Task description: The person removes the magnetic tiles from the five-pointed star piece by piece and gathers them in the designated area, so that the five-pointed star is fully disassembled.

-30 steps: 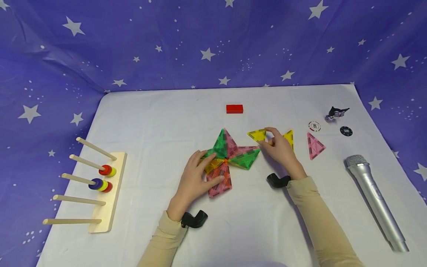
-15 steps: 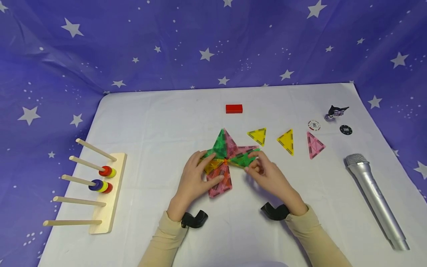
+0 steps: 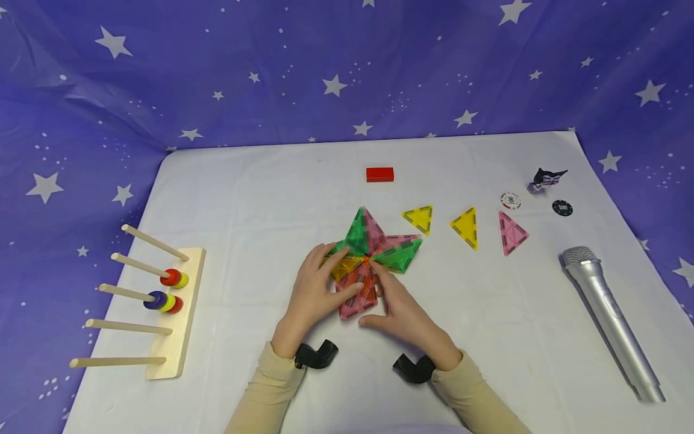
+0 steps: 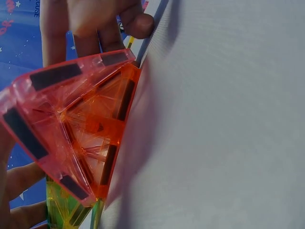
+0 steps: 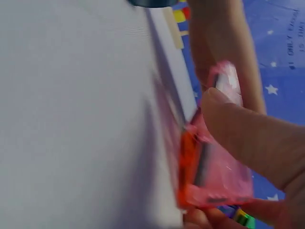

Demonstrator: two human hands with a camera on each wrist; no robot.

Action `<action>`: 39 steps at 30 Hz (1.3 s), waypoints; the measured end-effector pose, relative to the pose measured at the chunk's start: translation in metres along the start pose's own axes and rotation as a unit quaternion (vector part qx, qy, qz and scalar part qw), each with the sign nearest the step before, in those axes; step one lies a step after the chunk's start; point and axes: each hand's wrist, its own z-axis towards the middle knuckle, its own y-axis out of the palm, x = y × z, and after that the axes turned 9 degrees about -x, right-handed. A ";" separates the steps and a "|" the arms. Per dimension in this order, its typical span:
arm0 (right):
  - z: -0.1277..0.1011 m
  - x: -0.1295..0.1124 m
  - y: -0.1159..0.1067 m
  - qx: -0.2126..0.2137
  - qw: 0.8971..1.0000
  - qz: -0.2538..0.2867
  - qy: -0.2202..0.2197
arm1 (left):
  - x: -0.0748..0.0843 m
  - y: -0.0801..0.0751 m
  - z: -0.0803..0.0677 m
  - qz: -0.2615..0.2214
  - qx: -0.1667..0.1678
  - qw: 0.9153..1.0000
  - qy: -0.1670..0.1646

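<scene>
Head view first: both hands sit on the tile pinwheel (image 3: 374, 256) in the middle of the white counter (image 3: 244, 199). The left hand (image 3: 314, 295) lies fairly flat, fingers spread over the yellow and pink tiles on the pinwheel's left side, so that grip is relaxed and pressing rather than clamped. The right hand (image 3: 401, 313) is tucked against the lower right edge of the pink tile (image 3: 358, 295), thumb at the tile's bottom corner and fingers up near the pinwheel's centre.

Off to the right, well apart from the hands, lie two loose yellow triangles (image 3: 419, 218) (image 3: 466, 228) and a loose pink triangle (image 3: 511, 234), each with bare cloth around it. Further right are two poker chips (image 3: 511, 201), a small dark figure (image 3: 546, 179) and a silver microphone (image 3: 609, 319) near the counter's right edge. A red block (image 3: 379, 175) sits behind the pinwheel, and a wooden peg rack (image 3: 173, 313) hugs the left edge. There's plenty of open cloth at the back and the front left.

Left wrist view: the pink tile (image 4: 71, 129) fills the left side, one edge lifted off the counter, fingers (image 4: 90, 24) at its far end.

Right wrist view: blurry, but the thumb (image 5: 243, 133) presses down on the pink tile (image 5: 214, 176), pinching it at its edge.
</scene>
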 end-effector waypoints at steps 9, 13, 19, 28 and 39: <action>0.006 0.000 0.010 0.086 0.995 -0.046 -0.022 | 0.000 0.000 0.000 0.001 0.008 1.000 0.005; 0.006 0.002 0.009 0.101 0.994 -0.028 -0.024 | 0.001 0.001 -0.001 -0.003 0.011 1.000 0.007; 0.007 0.006 0.007 0.100 0.994 -0.019 -0.031 | 0.001 0.001 0.000 -0.003 0.008 1.000 0.004; 0.008 0.007 0.004 0.096 0.995 -0.019 -0.035 | 0.002 -0.001 0.001 0.000 0.020 1.000 0.016; 0.006 0.009 0.002 0.087 0.986 -0.123 -0.067 | 0.001 0.000 0.002 0.007 0.020 1.000 0.013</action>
